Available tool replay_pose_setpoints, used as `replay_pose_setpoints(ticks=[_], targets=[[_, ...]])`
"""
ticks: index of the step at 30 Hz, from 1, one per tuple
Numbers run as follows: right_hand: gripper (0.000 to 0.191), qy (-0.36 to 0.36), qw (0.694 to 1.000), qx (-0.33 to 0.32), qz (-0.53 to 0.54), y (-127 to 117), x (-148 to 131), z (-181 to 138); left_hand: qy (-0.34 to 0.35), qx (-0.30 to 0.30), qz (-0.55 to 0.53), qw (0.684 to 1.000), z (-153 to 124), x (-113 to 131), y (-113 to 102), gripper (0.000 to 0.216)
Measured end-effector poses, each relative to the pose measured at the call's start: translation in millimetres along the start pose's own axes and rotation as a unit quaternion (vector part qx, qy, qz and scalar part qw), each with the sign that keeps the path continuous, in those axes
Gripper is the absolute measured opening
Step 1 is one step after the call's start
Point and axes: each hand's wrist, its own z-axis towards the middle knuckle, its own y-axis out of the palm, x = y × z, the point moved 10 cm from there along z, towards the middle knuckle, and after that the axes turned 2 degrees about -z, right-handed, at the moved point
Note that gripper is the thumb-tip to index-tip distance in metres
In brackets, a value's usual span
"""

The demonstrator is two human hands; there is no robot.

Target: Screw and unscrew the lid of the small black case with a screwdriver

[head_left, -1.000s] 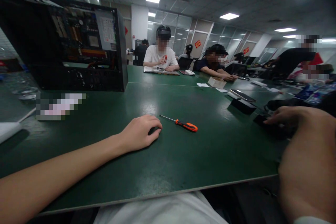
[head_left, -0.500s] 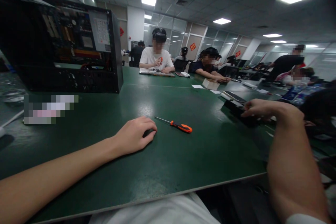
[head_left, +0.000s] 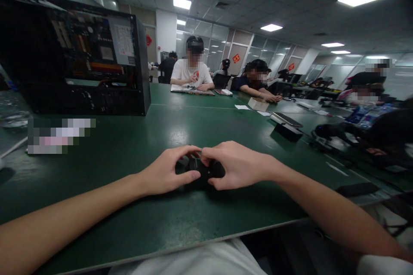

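Note:
Near the middle of the green table (head_left: 129, 223), a small black object (head_left: 196, 166) sits between my two hands; its kind is hard to make out. My left hand (head_left: 167, 169) curls round its left side, thumb in front and fingers behind. My right hand (head_left: 238, 165) closes on the right side with bent fingers and thumb, its fingertips touching those of my left hand. Whether the dark parts under both hands are one piece or two, I cannot tell. The orange-and-black screwdriver seen earlier is hidden, with my right hand over that spot.
An open black computer case (head_left: 142, 68) stands at the left. To the right, a flat device (head_left: 287, 119) rests on a black box (head_left: 287, 132). A small pale box (head_left: 258, 104) lies farther back. People (head_left: 192, 71) sit across the table.
My right hand has come from the black box at the right to the small black object at my left hand. My left fingers have lifted and opened wider round it. The screwdriver is now covered.

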Motion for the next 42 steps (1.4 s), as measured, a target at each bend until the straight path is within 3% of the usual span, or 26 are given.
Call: replay_pose_setpoints(ticks=[4, 9, 11, 14, 16, 19, 22, 24, 28, 32, 34, 38, 42], targets=[[0.027, 0.004, 1.0, 0.021, -0.017, 13, 6, 6, 0.0, -0.005, 0.02, 1.0, 2, 4, 2, 0.032], [0.041, -0.02, 0.999, 0.037, 0.003, 12, 19, 6, -0.031, 0.008, 0.04, 0.999, 3, -2, -1, 0.03], [0.047, -0.037, 0.997, 0.032, 0.059, 7, 31, 3, -0.039, 0.009, 0.046, 0.998, 3, -4, -2, 0.033], [0.046, 0.001, 0.994, 0.042, 0.098, -3, 66, -2, -0.049, 0.015, 0.058, 0.997, 2, -6, -3, 0.036], [0.046, 0.035, 0.996, 0.028, 0.075, 1, 87, -5, -0.057, 0.016, 0.061, 0.996, 2, -5, -2, 0.036], [0.042, 0.045, 0.996, -0.033, 0.066, 18, 96, -6, -0.072, 0.014, 0.048, 0.996, 3, -4, -1, 0.037], [0.032, 0.045, 0.996, -0.058, 0.055, 27, 94, -4, -0.083, 0.01, 0.022, 0.996, 5, -4, 2, 0.042], [0.03, 0.035, 0.998, -0.023, 0.037, 17, 92, -3, -0.086, 0.008, 0.009, 0.996, 7, -3, 4, 0.043], [0.026, -0.005, 0.99, 0.123, 0.063, -27, 83, -12, -0.092, 0.008, -0.004, 0.996, 8, -3, 10, 0.043], [0.016, -0.002, 0.95, 0.306, 0.059, -80, 64, -38, -0.099, 0.012, -0.013, 0.995, 9, -4, 13, 0.04], [0.012, -0.003, 0.932, 0.359, 0.046, -98, 47, -48, -0.096, 0.015, -0.012, 0.995, 9, -3, 14, 0.04], [0.009, -0.051, 0.937, 0.344, 0.039, -112, 10, -45, -0.09, 0.021, -0.003, 0.996, 9, -2, 12, 0.039], [0.011, -0.08, 0.946, 0.311, 0.035, -113, -4, -32, -0.09, 0.023, -0.002, 0.996, 9, -2, 11, 0.039]])
